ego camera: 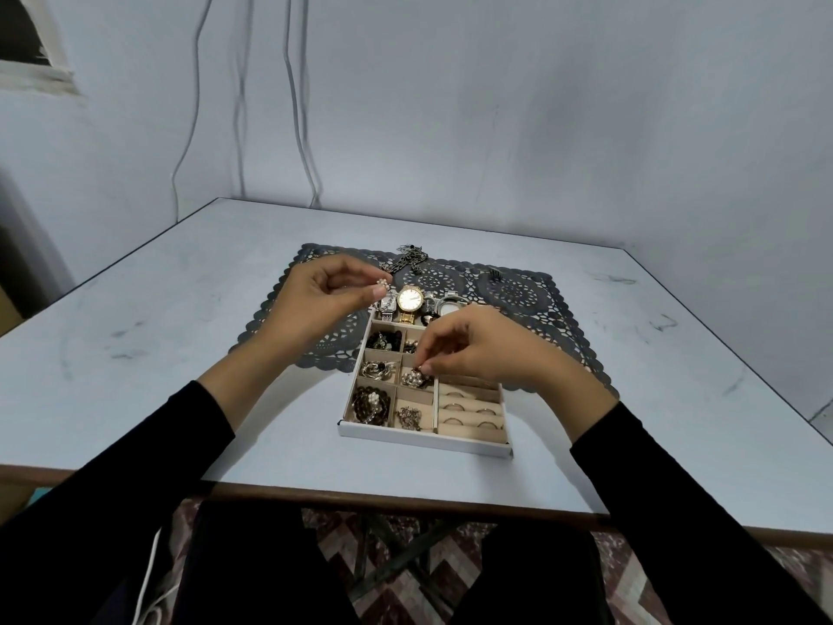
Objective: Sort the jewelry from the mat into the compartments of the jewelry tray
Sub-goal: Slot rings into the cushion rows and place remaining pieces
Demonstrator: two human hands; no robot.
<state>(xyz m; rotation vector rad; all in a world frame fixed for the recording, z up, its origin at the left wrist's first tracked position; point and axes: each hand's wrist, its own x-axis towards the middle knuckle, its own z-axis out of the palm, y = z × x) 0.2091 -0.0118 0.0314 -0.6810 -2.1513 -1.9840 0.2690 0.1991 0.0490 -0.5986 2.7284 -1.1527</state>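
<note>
Over the white compartmented jewelry tray (423,437), left hand (311,300) grip pinches a pearl-cluster earring (383,284) above the black lace mat (514,286); right hand (469,349) grip pinches a second pearl cluster (414,378) in a middle compartment.

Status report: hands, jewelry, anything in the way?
Left hand pinching a pearl piece, raised. Right hand pinching a pearl cluster in a tray compartment. Chain unsorted on mat. Nothing blocking.
</note>
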